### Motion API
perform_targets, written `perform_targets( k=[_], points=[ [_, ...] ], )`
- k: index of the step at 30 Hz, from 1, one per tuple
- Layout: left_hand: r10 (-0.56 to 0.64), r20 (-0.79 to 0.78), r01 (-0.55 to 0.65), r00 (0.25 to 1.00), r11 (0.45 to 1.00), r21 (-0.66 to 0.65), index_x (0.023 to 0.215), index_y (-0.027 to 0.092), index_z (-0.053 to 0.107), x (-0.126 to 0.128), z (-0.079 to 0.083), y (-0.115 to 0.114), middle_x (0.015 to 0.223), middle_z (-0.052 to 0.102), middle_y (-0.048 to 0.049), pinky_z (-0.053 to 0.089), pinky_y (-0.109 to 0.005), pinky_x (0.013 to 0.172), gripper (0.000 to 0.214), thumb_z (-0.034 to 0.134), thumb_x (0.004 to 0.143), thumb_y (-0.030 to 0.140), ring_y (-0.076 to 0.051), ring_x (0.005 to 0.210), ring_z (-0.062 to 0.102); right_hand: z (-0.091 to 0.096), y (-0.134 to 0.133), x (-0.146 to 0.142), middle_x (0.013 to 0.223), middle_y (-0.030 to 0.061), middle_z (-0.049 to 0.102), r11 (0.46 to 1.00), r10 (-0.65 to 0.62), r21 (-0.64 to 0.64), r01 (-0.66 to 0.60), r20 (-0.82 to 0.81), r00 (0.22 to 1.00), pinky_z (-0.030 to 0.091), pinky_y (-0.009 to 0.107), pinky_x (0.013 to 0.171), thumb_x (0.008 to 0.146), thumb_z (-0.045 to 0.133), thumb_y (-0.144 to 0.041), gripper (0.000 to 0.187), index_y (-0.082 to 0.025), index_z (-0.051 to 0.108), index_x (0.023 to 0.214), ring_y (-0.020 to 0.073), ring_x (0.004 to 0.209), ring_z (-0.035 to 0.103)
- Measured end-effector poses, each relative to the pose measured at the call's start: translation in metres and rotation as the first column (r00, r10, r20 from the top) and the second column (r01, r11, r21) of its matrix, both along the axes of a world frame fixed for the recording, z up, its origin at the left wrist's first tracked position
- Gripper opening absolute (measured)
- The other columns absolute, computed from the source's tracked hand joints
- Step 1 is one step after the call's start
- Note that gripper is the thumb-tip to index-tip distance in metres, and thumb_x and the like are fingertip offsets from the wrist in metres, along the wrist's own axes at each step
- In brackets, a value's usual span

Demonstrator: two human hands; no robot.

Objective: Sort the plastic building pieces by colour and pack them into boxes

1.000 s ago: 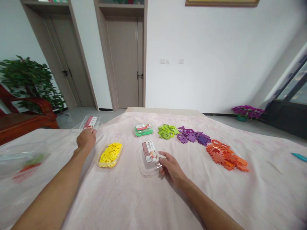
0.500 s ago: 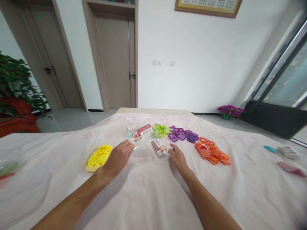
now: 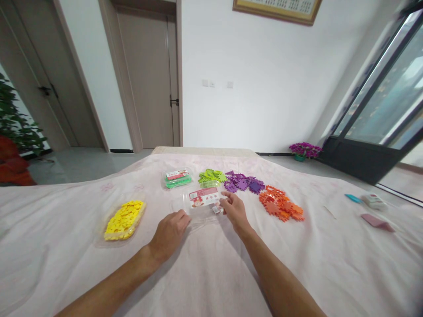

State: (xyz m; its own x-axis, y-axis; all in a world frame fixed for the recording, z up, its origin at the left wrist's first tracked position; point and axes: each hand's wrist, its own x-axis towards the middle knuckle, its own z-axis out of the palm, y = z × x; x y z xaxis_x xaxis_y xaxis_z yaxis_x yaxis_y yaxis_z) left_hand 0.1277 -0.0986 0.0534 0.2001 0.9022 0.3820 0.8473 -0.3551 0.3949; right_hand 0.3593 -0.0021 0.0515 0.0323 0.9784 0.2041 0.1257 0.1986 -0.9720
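Both hands meet at a clear plastic box (image 3: 198,203) with a red and white label, lying on a pale pink cloth (image 3: 211,273). My left hand (image 3: 169,234) grips the box's near left edge with curled fingers. My right hand (image 3: 234,210) pinches its right side, where a second labelled clear piece shows under the fingers. Just beyond the box lie a pile of light green puzzle pieces (image 3: 211,176), a purple pile (image 3: 243,183) and an orange pile (image 3: 280,206).
A clear tray of yellow pieces (image 3: 124,217) sits to the left. A small box with green pieces (image 3: 176,178) stands behind. At the far right lie a teal object (image 3: 353,198), a small pack (image 3: 373,200) and a pink item (image 3: 376,221). Doors and a plant stand beyond.
My left hand came from the far left with a labelled clear lid and set it over the box by my right hand. The view swung right.
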Motion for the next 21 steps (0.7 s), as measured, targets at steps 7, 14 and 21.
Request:
perform_targets(
  k=[7,14,21],
  points=[
    [0.05,0.342,-0.064,0.938,0.998,0.03,0.114,0.031,0.069,-0.03,0.031,0.018,0.124,0.065,-0.0047,0.051,-0.032,0.078,0.034,0.066,0.08,0.033,-0.018,0.076,0.065,0.0,0.005,0.012,0.063,-0.0042,0.057,0.977,-0.183,-0.176,0.124,-0.376,0.908,0.034,0.018,0.038,0.065,0.068,-0.031,0.027,-0.018,0.057,0.085,0.0073,0.045,0.047],
    [0.423,-0.141,-0.43,0.895,0.903,-0.024,0.103,0.021,0.072,-0.148,0.058,0.058,0.125,0.067,-0.0095,0.038,-0.037,0.104,0.03,0.054,0.08,0.023,-0.029,0.122,0.055,-0.008,0.01,0.017,0.064,-0.0011,0.057,0.956,-0.239,-0.284,0.079,-0.587,0.774,0.038,0.018,0.04,0.065,0.067,-0.024,0.019,-0.019,0.052,0.076,0.008,0.048,0.047],
    [0.404,-0.111,-0.419,0.908,0.886,-0.197,0.085,0.023,0.074,-0.203,0.043,0.066,0.099,0.077,-0.0067,0.046,-0.03,0.086,0.019,0.065,0.069,0.02,-0.025,0.096,0.068,0.012,-0.008,0.006,0.063,-0.0017,0.057,0.926,0.072,-0.245,-0.286,-0.63,0.773,0.036,0.017,0.039,0.07,0.07,-0.027,0.02,-0.019,0.053,0.076,0.0067,0.046,0.042]
  ],
)
